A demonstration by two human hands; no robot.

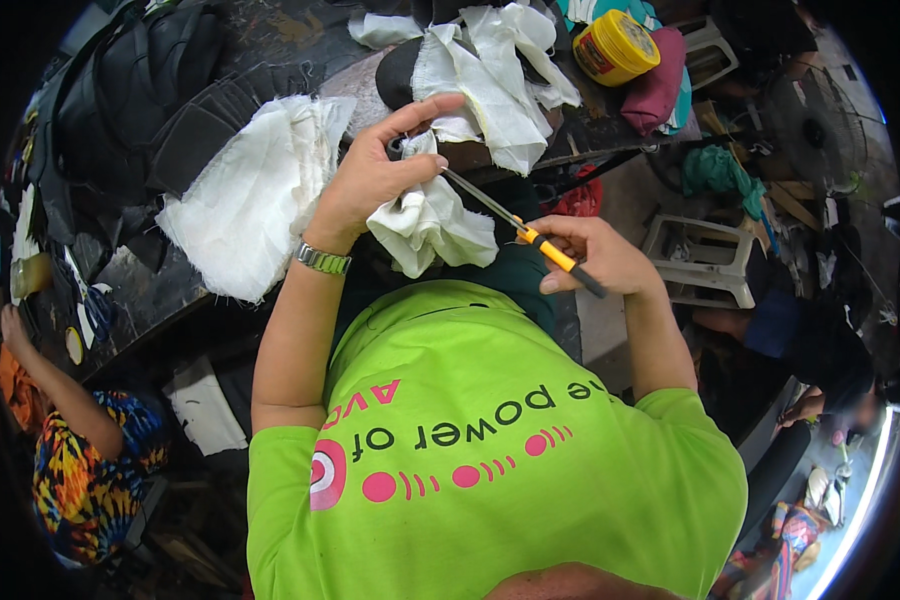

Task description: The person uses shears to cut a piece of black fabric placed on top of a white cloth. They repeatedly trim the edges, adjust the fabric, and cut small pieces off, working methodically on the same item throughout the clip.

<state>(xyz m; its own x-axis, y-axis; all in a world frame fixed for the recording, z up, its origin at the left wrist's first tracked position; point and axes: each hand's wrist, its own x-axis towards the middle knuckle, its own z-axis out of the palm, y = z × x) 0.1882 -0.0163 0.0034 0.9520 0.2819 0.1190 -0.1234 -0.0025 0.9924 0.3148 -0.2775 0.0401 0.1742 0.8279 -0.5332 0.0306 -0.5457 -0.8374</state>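
Observation:
My right hand (pixel 600 258) is closed round a screwdriver (pixel 560 256) with a yellow and black handle. Its metal shaft slants up and left, and the tip end is at my left thumb. My left hand (pixel 385 170) grips a crumpled white cloth (pixel 435 225), which hangs down over my lap. A small dark grey round part (pixel 396 148) shows between the left thumb and index finger; its kind I cannot make out. Just beyond the left fingers, more white cloth pieces (pixel 490 85) lie at the edge of the dark table.
A stack of frayed white cloth (pixel 255 200) lies left on the dark table (pixel 160 300), near black bags (pixel 135 95) and scissors (pixel 98 305). Far right on it stands a yellow tub (pixel 615 48). White plastic stools (pixel 700 262) and a fan (pixel 815 125) are at right. A person in patterned clothing (pixel 95 460) sits left.

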